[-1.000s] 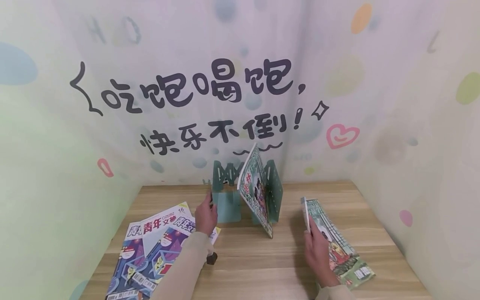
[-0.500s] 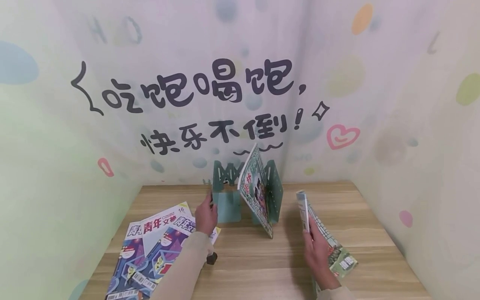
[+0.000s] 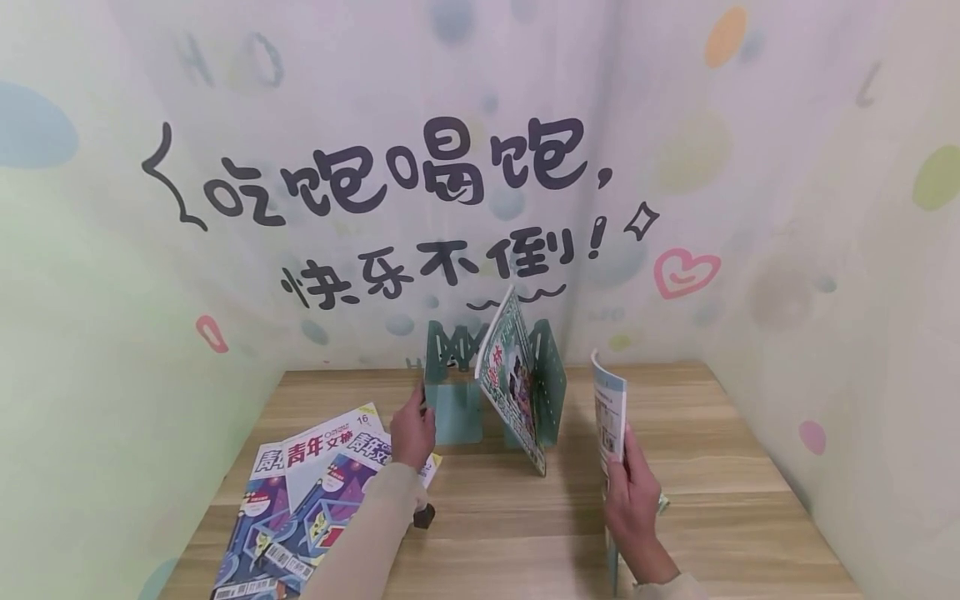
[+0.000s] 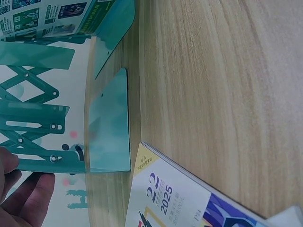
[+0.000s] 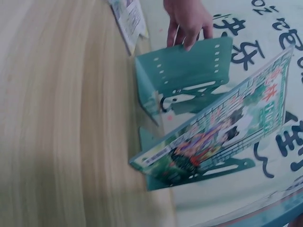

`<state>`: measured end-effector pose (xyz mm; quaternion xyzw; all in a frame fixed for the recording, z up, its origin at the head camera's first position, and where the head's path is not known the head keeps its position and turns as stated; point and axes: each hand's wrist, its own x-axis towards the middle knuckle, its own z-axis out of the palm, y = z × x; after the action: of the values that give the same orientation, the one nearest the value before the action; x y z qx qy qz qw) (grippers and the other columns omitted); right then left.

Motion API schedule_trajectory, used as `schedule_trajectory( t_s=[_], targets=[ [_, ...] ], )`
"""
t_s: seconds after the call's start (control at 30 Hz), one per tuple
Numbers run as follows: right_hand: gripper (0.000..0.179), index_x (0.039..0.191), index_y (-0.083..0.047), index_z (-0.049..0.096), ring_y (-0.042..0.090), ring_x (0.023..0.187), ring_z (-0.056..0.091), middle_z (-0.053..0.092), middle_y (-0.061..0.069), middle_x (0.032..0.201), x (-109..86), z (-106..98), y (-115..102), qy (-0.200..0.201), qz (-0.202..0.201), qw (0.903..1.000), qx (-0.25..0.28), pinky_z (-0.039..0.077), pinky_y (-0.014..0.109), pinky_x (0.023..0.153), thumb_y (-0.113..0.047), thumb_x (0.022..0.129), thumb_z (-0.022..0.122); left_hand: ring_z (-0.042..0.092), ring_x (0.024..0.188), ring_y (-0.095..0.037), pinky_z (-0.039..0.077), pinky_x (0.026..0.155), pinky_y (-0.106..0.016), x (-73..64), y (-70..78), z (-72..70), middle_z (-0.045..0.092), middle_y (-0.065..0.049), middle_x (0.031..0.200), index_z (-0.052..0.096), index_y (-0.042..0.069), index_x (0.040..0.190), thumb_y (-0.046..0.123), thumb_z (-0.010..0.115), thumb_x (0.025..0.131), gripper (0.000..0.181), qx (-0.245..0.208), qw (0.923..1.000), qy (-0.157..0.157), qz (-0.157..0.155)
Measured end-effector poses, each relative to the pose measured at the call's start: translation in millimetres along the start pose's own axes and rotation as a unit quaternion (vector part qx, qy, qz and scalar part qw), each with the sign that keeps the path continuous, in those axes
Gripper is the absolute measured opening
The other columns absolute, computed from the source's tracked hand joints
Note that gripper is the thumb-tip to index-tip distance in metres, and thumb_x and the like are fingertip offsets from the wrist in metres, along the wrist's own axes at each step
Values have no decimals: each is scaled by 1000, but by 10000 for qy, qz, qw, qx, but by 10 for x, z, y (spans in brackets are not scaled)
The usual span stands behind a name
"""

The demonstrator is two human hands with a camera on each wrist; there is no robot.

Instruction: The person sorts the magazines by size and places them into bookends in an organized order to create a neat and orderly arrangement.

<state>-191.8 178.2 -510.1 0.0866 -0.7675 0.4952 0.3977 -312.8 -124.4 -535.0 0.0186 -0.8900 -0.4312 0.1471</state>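
Note:
My left hand [image 3: 412, 435] pinches the left end plate of a green metal expandable bookend [image 3: 459, 414], thumb on one face and fingers on the other in the left wrist view. A green-covered magazine [image 3: 513, 385] stands in the bookend, leaning over at a slant toward its right plate. On the right, my right hand [image 3: 632, 507] grips a second magazine [image 3: 611, 408] by its side, thumb toward me. That magazine is upright, nearly edge-on in the head view, its top curling a little. Only its blurred edge [image 5: 272, 215] shows in the right wrist view.
Several purple and white magazines [image 3: 315, 500] lie fanned out and overlapping on the wooden table [image 3: 517, 542], left of the bookend and partly under my left forearm. A patterned wall [image 3: 360, 333] with black lettering rises directly behind the bookend.
My right hand has turned its magazine from lying slanted over the table to upright, with the cover swinging out of sight. My left hand and the bookend have stayed put.

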Motion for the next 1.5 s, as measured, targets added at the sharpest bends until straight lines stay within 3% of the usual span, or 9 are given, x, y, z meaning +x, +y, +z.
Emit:
schedule_trajectory(
  t_s=[0.17, 0.4, 0.77, 1.03, 1.5],
  targets=[
    [63, 149, -13, 40, 14, 128, 48, 48, 8, 145, -2, 0, -59, -35, 167, 9997, 182, 41, 22, 101, 15, 93, 43, 61, 112, -35, 53, 90, -47, -1, -10, 1, 57, -19, 133, 39, 11, 149, 8, 55, 98, 53, 9, 9999, 73, 103],
    [64, 148, -12, 42, 15, 127, 50, 50, 7, 144, 19, -5, -211, 53, 120, 9998, 179, 43, 24, 100, 17, 91, 42, 62, 112, -35, 53, 90, -46, -2, -6, -6, 58, -18, 132, 40, 10, 148, 7, 55, 98, 53, 58, 9997, 104, 195],
    [64, 142, 8, 41, 14, 125, 52, 50, 30, 135, 112, -37, -745, 174, -588, 9942, 883, 43, 19, 97, 28, 82, 38, 61, 113, -34, 52, 92, -46, -10, 10, -9, 57, -18, 133, 38, 11, 149, 8, 55, 98, 53, 79, 9999, 76, 123],
    [66, 144, 6, 39, 20, 125, 53, 50, 24, 139, -1, 48, -642, -55, -629, 9912, 1167, 46, 24, 95, 26, 82, 37, 60, 115, -34, 53, 92, -45, -6, 5, -9, 56, -16, 134, 38, 14, 150, 8, 55, 99, 54, -40, 9999, 65, 107],
    [62, 139, 16, 38, 27, 123, 54, 49, 32, 134, -42, 154, -671, -164, -1130, 9790, 1689, 47, 29, 97, 27, 78, 38, 61, 112, -33, 53, 91, -45, 6, -41, 21, 57, -16, 135, 39, 12, 149, 7, 54, 99, 52, -62, 9998, 107, 160]
  ],
)
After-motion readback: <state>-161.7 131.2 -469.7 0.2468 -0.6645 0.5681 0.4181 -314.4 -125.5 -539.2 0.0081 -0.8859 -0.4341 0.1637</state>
